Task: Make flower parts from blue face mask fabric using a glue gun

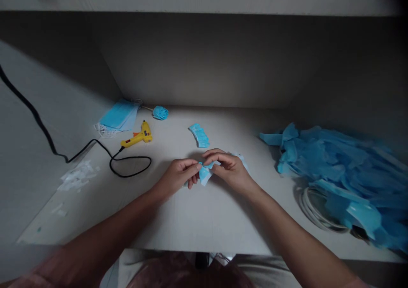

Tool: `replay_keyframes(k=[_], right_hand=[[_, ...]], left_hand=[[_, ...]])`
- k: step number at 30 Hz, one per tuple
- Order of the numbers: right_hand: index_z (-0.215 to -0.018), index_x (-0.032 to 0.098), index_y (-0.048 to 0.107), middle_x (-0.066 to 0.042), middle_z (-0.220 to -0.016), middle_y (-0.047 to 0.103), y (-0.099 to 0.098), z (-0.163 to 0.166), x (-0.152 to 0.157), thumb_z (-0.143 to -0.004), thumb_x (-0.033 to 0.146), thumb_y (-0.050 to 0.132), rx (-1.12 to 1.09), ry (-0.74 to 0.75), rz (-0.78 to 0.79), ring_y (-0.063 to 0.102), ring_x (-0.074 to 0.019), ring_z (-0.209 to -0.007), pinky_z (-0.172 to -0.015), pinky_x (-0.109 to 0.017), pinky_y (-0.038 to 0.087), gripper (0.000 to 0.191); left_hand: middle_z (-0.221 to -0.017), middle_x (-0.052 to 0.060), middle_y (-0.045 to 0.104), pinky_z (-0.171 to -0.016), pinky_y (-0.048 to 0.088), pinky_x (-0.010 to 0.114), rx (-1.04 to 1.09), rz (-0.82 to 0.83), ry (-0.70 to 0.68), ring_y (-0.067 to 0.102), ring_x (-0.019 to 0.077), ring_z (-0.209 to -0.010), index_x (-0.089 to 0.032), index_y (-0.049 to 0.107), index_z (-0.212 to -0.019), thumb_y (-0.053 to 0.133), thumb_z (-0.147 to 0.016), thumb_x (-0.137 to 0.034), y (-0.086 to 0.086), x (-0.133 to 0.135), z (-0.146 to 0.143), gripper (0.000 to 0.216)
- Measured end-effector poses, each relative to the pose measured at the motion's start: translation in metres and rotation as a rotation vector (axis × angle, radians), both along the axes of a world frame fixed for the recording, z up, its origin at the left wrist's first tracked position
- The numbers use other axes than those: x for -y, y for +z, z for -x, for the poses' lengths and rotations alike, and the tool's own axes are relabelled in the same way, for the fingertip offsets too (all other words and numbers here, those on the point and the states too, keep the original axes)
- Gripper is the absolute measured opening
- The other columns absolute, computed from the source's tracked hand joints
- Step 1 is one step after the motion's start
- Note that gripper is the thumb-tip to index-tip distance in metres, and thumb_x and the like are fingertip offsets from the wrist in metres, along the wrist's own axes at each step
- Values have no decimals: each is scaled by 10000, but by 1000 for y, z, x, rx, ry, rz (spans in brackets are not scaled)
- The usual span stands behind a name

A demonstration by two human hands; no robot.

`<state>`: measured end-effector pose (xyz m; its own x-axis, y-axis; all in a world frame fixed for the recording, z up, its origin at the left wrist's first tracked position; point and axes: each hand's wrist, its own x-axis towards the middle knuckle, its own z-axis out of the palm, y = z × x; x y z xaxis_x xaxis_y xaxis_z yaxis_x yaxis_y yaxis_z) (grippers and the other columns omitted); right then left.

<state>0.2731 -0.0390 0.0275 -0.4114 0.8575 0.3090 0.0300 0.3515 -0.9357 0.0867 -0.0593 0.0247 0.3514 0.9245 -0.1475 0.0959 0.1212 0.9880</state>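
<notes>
Over the middle of the white desk, my left hand [181, 174] pinches a small blue and white piece of face-mask fabric [205, 174] between thumb and fingers. My right hand [232, 169] has its curled fingers and thumb at the right edge of the same piece, closed on it. The lower corner of the fabric hangs down between the hands. Just beyond them lies a pleated blue fabric strip [199, 136]. More pale blue fabric [239, 158] shows partly behind my right hand.
A yellow glue gun [137, 136] lies left, its black cord [125, 176] looping over the desk. Behind it are blue face masks [119, 116] and a blue fabric rose [160, 112]. White scraps [78, 176] lie far left. At right are heaped blue fabric [338, 156] and a coiled cable [314, 207].
</notes>
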Motion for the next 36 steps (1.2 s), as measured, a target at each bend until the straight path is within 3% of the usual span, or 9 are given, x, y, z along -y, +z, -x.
replay_keyframes(k=[7,15,21,27,36], right_hand=[[-842,250,721,-52,-1057,669,0,1,0,-801,173,600,3,23,4,597,-198,-1046,-941,-415,439,149],[-987,247,698,-58,-1116,661,4,-1,4,-894,338,564,21,160,100,590,-214,-1086,-975,-403,409,187],[-1195,267,595,-42,-1060,681,5,1,6,-910,425,538,-51,20,251,601,-201,-1024,-931,-400,434,330],[-1107,236,662,-13,-856,641,-2,4,3,-821,410,659,-24,27,326,575,-140,-758,-744,-320,478,334],[-1065,212,677,-29,-916,685,-8,4,0,-794,369,689,-31,50,309,602,-145,-792,-769,-320,476,313]], left_hand=[[-552,-23,555,-436,356,198,17,-39,16,468,61,-424,-153,555,-644,525,-830,-471,-3,0,1,370],[-464,-52,475,-422,323,191,-33,-82,154,427,66,-407,-164,545,-609,527,-794,-374,0,1,1,281],[-447,-55,449,-438,318,188,-113,-147,175,407,67,-424,-167,536,-592,508,-805,-344,3,3,1,279],[-448,-61,430,-424,298,185,-148,-174,197,380,67,-420,-167,553,-633,498,-813,-358,3,3,1,269],[-465,-56,457,-423,312,182,-101,-163,164,399,64,-417,-165,552,-655,503,-836,-425,3,3,0,321]])
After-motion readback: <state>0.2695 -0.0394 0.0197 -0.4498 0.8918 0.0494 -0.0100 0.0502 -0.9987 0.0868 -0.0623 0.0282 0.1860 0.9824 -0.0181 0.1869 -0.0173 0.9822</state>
